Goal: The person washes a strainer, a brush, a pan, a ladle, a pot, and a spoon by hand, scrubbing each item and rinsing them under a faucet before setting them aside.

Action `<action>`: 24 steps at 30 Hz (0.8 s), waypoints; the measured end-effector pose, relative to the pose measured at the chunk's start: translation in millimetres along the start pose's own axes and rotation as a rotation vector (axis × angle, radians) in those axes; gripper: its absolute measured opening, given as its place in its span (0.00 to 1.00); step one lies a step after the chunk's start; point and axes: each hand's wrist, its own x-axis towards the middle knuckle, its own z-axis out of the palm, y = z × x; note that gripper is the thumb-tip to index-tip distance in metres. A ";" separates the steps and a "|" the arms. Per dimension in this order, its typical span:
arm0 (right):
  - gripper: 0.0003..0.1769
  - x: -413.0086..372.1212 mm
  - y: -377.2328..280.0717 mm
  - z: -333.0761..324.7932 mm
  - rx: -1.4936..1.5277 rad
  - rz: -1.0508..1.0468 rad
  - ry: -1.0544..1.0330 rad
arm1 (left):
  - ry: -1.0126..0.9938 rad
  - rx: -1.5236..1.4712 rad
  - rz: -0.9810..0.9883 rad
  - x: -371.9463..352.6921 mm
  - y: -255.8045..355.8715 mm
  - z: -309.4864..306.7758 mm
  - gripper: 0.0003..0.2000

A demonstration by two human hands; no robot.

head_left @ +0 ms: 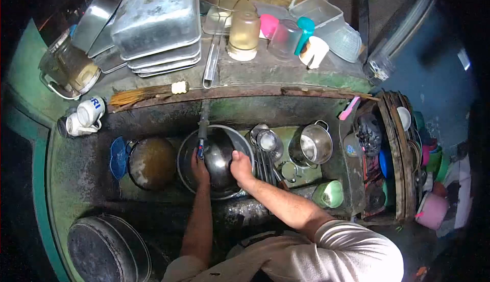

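Observation:
A shiny dark metal bowl [219, 154] sits tilted inside a large round metal basin [244, 140], below the tap [202, 134]. My left hand [199, 168] is closed on the bowl's left edge, close under the tap's spout; some of its fingers are hidden. On the opposite edge, my right hand [241, 168] grips the bowl with the thumb up and the fingers curled out of sight. Just right of the basin lie several metal ladles [266, 141], their long handles pointing toward me.
A browned round pot [151, 163] and a blue dish [118, 158] stand left. Rightward are a steel pot [310, 145] and a green cup [328, 194]. The back ledge carries stacked metal trays [155, 21], a broom [143, 96] and jars. A wooden rack [400, 154] borders the right.

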 end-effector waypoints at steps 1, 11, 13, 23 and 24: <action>0.19 7.3 7.4 0.1 0.256 0.122 0.014 | -0.054 0.069 -0.007 -12.4 -3.7 -0.3 0.22; 0.27 30.7 128.2 -130.1 0.901 0.689 -0.517 | -0.217 -0.044 -0.392 -154.0 1.3 -11.1 0.28; 0.27 3.5 99.9 -140.3 0.826 0.792 -0.536 | 0.037 -0.189 -0.534 -170.2 -16.2 3.4 0.36; 0.26 -37.1 60.6 -119.4 0.947 0.410 -1.511 | 0.708 -1.035 -0.125 -313.4 110.2 -83.0 0.22; 0.26 -30.8 67.0 -111.2 0.959 0.275 -1.845 | 0.671 -1.137 0.017 -337.6 109.1 -102.5 0.22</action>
